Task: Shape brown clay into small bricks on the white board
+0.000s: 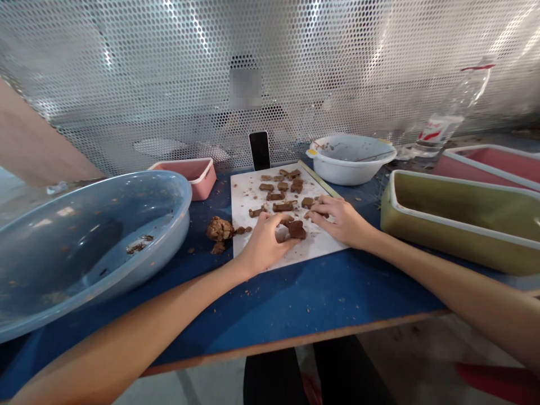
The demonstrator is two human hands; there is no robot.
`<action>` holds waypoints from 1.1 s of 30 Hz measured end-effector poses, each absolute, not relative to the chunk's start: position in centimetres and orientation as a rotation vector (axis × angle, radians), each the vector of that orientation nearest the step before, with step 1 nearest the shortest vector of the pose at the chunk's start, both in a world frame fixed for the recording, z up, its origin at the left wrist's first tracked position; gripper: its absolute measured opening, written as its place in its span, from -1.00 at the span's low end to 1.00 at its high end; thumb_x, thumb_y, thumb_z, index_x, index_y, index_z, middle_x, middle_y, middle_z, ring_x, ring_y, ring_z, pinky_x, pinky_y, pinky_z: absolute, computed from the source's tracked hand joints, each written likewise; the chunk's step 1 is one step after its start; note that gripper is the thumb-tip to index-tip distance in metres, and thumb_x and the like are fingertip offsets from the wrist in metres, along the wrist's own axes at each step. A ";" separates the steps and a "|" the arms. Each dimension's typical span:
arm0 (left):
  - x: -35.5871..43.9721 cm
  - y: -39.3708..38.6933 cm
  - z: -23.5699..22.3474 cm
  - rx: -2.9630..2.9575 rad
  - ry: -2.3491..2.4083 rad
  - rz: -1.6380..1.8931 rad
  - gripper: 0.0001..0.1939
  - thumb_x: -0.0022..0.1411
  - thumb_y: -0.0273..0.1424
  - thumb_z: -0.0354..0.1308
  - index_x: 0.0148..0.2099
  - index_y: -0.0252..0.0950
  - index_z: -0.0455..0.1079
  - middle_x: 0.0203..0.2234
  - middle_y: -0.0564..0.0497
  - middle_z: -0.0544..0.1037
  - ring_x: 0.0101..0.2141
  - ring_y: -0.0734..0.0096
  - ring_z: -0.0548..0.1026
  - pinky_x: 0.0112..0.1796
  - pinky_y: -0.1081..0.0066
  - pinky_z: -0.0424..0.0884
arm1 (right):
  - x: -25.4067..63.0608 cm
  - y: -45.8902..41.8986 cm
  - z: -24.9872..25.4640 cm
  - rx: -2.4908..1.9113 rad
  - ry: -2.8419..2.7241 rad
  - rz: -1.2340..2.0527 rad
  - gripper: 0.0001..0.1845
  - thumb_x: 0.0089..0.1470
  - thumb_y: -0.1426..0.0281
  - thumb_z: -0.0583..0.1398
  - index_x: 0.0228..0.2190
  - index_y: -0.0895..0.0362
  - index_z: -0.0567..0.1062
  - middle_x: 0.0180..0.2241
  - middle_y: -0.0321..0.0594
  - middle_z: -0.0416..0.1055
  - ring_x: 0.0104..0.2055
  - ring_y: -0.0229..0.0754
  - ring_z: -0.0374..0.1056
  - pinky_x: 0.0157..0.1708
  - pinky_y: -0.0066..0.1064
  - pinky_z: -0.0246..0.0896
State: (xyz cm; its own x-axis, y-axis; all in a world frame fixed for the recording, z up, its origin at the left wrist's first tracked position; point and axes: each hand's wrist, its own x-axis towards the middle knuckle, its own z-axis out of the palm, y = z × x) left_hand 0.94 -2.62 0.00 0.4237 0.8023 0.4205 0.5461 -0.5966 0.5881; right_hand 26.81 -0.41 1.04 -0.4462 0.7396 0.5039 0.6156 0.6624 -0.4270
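Observation:
My left hand (264,241) curls its thumb and fingers around a dark brown clay piece (297,229) near the front of a white board (248,243). Just right of it, my right hand (341,220) rests low over the board with thumb and fingers drawn together; whatever lies between the fingertips is too small to make out. Several small shaped clay pieces (282,207) lie in loose rows on the board beyond my hands, with crumbs around them. One small clay block (307,202) sits close to my right fingertips. Left of the board is a rough clay lump (220,229).
A large blue basin (169,185) stands at left, a pink container (203,184) behind it. A phone (259,151) leans on the perforated metal wall. At right are a white basin (352,173), a green trough (447,239), a pink trough (451,163) and a plastic bottle (442,126).

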 end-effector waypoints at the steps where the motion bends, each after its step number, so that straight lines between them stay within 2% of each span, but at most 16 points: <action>1: 0.9 -2.7 0.0 2.317 1.155 0.977 -0.56 0.28 -0.27 0.50 0.15 -0.14 0.52 -0.05 -0.07 0.61 0.04 0.00 0.56 0.09 0.00 0.58 | 26.8 -0.8 1.1 -1.082 -2.179 0.264 -0.67 0.45 0.22 0.16 -0.18 0.10 0.69 -0.22 -0.07 0.55 -0.15 -0.02 0.51 -0.11 -0.16 0.31; 3: 0.8 -2.9 0.0 2.303 1.173 0.981 -0.58 0.29 -0.27 0.48 0.15 -0.12 0.54 -0.06 -0.06 0.61 0.03 0.00 0.57 0.07 0.00 0.59 | 26.7 -1.6 1.2 -1.155 -2.168 0.315 -0.69 0.41 0.25 0.18 -0.06 0.10 0.69 -0.21 -0.08 0.53 -0.17 -0.02 0.51 -0.13 -0.18 0.35; 6: 0.7 -3.1 -0.2 2.297 1.212 0.992 -0.57 0.31 -0.27 0.47 0.19 -0.15 0.56 -0.03 -0.11 0.59 0.02 0.00 0.58 0.06 0.01 0.59 | 26.7 -2.6 1.4 -1.203 -2.204 0.380 -0.67 0.39 0.27 0.18 0.01 0.09 0.68 -0.23 -0.11 0.50 -0.17 -0.01 0.50 -0.13 -0.18 0.35; 16: 0.4 -3.7 0.1 2.446 1.145 0.962 -0.66 0.43 -0.36 0.32 0.21 -0.24 0.57 -0.09 -0.14 0.60 0.00 0.07 0.55 0.00 0.13 0.60 | 26.2 -3.5 2.7 -1.232 -2.205 0.614 -0.64 0.39 0.24 0.13 -0.06 0.04 0.70 -0.14 -0.08 0.51 -0.02 0.05 0.49 0.05 -0.09 0.32; 19: 0.4 -4.1 0.0 2.436 1.159 0.926 -0.58 0.44 -0.42 0.23 0.30 -0.29 0.51 0.00 -0.21 0.55 -0.04 0.09 0.59 -0.01 0.13 0.61 | 26.2 -3.6 2.8 -1.241 -2.205 0.614 -0.64 0.37 0.24 0.13 -0.06 0.03 0.71 -0.16 -0.09 0.50 -0.05 0.06 0.50 0.04 -0.09 0.32; 22: 0.3 -4.4 -0.2 2.406 1.176 0.871 -0.43 0.39 -0.52 0.14 0.42 -0.36 0.40 0.11 -0.28 0.50 -0.19 0.20 0.62 -0.07 0.15 0.64 | 26.2 -3.6 2.7 -1.224 -2.201 0.624 -0.61 0.37 0.24 0.13 0.01 0.03 0.70 -0.15 -0.08 0.51 -0.03 0.06 0.51 0.06 -0.09 0.33; 25: 0.2 -4.4 -0.2 2.390 1.168 0.843 -0.37 0.36 -0.55 0.09 0.45 -0.38 0.36 0.13 -0.29 0.49 -0.27 0.27 0.61 -0.08 0.13 0.66 | 26.1 -3.6 2.6 -1.217 -2.200 0.633 -0.60 0.37 0.24 0.14 0.04 0.03 0.70 -0.14 -0.08 0.51 -0.02 0.05 0.51 0.08 -0.08 0.34; 33: 0.3 -4.4 -0.1 2.403 1.104 0.861 -0.39 0.34 -0.58 0.10 0.41 -0.38 0.41 0.08 -0.29 0.50 -0.04 0.08 0.62 0.01 0.05 0.65 | 26.1 -3.8 2.7 -1.207 -2.216 0.638 -0.61 0.37 0.22 0.13 -0.02 0.04 0.71 -0.17 -0.08 0.49 -0.05 0.05 0.50 0.03 -0.09 0.33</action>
State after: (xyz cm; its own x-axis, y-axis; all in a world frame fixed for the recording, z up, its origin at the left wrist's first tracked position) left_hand 0.31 -4.41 -0.07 0.5094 0.7730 0.3781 0.5545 -0.6309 0.5428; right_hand 26.09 -3.75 2.72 -0.4588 0.8594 0.2255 0.6082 0.4888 -0.6254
